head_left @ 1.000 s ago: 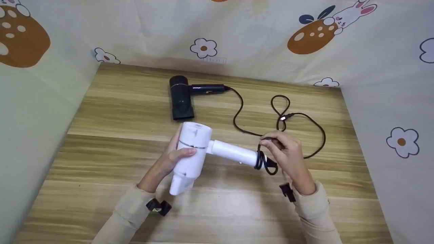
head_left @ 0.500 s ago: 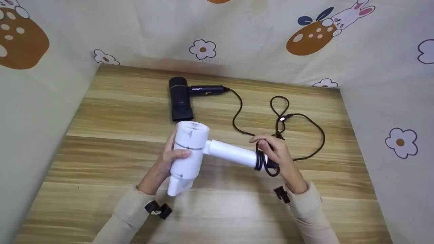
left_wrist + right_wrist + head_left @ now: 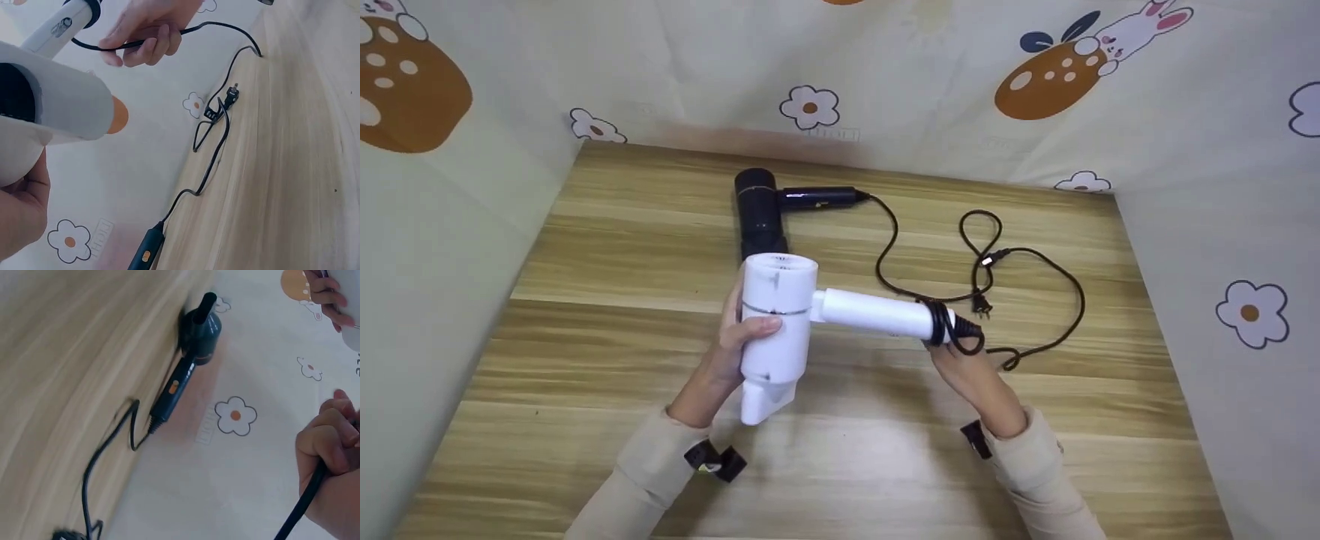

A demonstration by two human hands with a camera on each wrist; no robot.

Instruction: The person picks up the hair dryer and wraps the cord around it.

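Observation:
A white hair dryer (image 3: 776, 337) is held up over the table, its nozzle pointing toward the person. My left hand (image 3: 731, 341) grips its barrel, thumb across the front. Black cord (image 3: 939, 324) is wound round the end of the handle (image 3: 877, 313). Below that end is my right hand (image 3: 971, 375); its fingers are partly hidden in the head view. In the left wrist view the right hand (image 3: 149, 34) has its fingers curled round the cord (image 3: 90, 47), which runs on toward the table. The right wrist view also shows the cord (image 3: 304, 500) leaving this hand.
A black hair dryer (image 3: 759, 210) lies at the back of the wooden table (image 3: 607, 360), partly covered by the white one. Its cord (image 3: 889, 247) trails right, near a two-pin plug (image 3: 981, 304) and a loop (image 3: 981, 225). Patterned cloth walls (image 3: 900, 97) enclose the table.
My right hand has moved from beside the handle's end to beneath it, still with the cord. The white hair dryer has shifted slightly up in view, its handle more level.

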